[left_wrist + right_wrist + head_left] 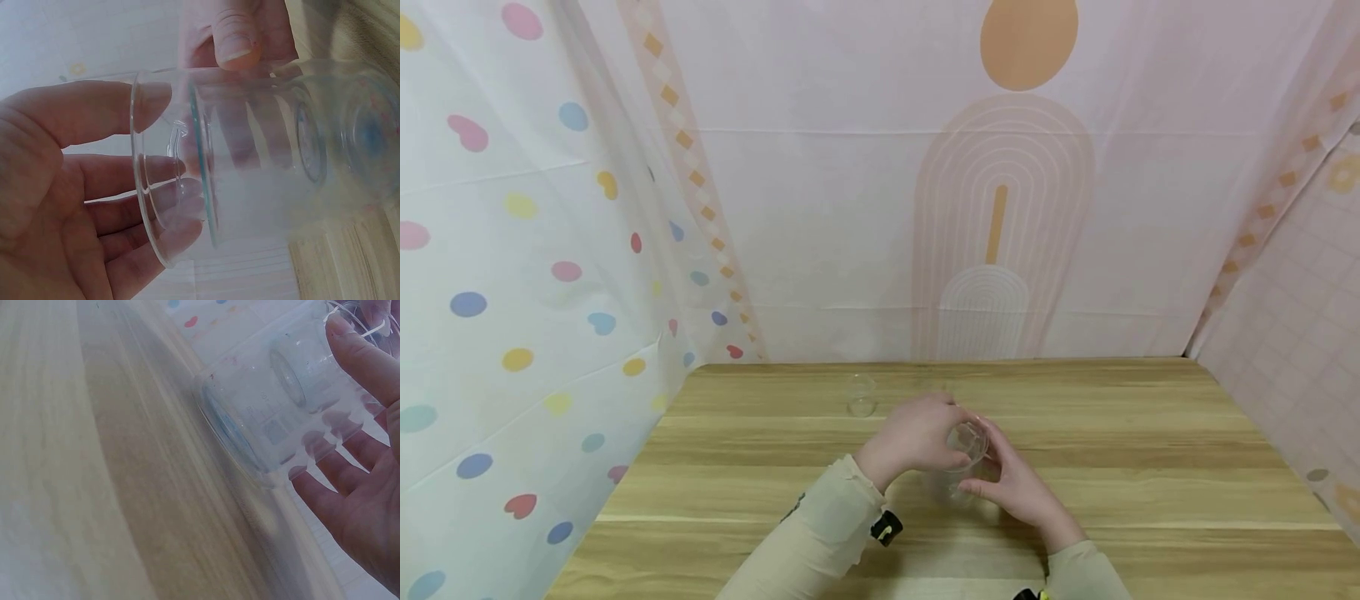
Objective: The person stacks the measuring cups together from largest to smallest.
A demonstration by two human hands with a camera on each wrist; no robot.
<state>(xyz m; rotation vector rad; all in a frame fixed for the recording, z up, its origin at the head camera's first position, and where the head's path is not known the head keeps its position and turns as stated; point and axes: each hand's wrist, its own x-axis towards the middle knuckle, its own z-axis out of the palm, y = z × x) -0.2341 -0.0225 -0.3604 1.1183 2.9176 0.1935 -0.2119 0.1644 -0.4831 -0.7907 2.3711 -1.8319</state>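
Observation:
My left hand [917, 437] holds a clear cup [165, 206] near its rim, thumb on one side and fingers on the other. The lower part of that cup sits inside a larger clear cup [240, 419], whose bluish rim shows in the left wrist view. Around the larger cup's side, my right hand [1018, 492] curls its thumb and fingers. In the right wrist view the larger cup's base is by the wooden table; whether it touches is hard to tell. Farther back, left of the hands, stands another clear cup [861, 398].
The wooden table [1150, 467] runs back to a pale curtain [820, 233] with an arch print. A dotted cloth [535, 333] hangs along the left side, and another patterned cloth [1292, 333] along the right. Something faint and transparent shows behind my left hand.

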